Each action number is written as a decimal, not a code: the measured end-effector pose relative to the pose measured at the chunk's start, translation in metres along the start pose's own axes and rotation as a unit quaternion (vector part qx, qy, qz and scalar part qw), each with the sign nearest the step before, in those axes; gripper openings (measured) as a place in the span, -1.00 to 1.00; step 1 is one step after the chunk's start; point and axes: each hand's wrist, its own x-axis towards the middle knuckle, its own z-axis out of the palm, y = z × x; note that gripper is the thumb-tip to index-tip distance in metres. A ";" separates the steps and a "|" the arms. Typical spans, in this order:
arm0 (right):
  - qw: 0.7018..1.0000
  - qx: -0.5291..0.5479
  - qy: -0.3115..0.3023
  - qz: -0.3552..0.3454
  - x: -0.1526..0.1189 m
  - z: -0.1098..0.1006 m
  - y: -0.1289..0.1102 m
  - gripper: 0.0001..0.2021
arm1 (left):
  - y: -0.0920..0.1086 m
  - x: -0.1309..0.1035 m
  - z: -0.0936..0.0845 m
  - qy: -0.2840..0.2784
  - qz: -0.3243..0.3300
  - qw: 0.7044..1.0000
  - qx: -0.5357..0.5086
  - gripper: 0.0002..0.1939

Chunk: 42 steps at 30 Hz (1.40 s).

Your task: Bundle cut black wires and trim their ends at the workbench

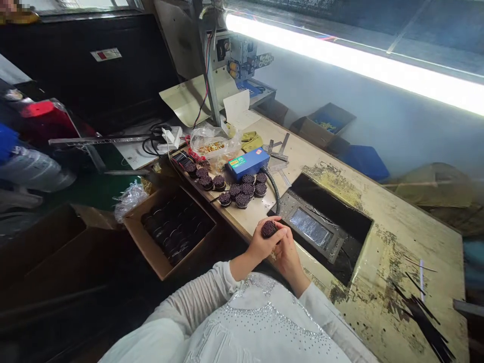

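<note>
In front of my chest, both hands are closed around a round bundle of dark, thin rods or strands [268, 229], its knobbly end facing up. My left hand [260, 246] wraps it from the left, the thumb lying across the near side. My right hand [289, 254] grips it from the right and below, fingers partly hidden behind the left hand. On the table just ahead stand several similar bundles [247, 189], packed close together with pale bands round their sides. More bundles [204, 179] stand to their left, along the table edge.
A blue box [247, 162] with a black hose [276, 189] sits behind the bundles, by a clear plastic bag [215, 143]. A recessed opening holds a metal-framed plate [312, 227]. Left below is a cardboard box [166, 267] of dark bundles. Dark strips [427, 322] lie right.
</note>
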 end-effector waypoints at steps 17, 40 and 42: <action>0.981 -0.169 0.001 -0.097 0.055 -0.001 0.007 -0.62 | -0.067 0.052 -0.059 -0.174 0.141 0.909 0.352 -0.49; 0.983 -0.165 -0.001 -0.083 0.061 0.009 0.021 -0.63 | -0.064 0.054 -0.059 -0.182 0.116 0.910 0.353 -0.48; 0.983 -0.164 -0.008 -0.082 0.062 0.008 0.021 -0.65 | -0.065 0.055 -0.059 -0.181 0.117 0.911 0.352 -0.49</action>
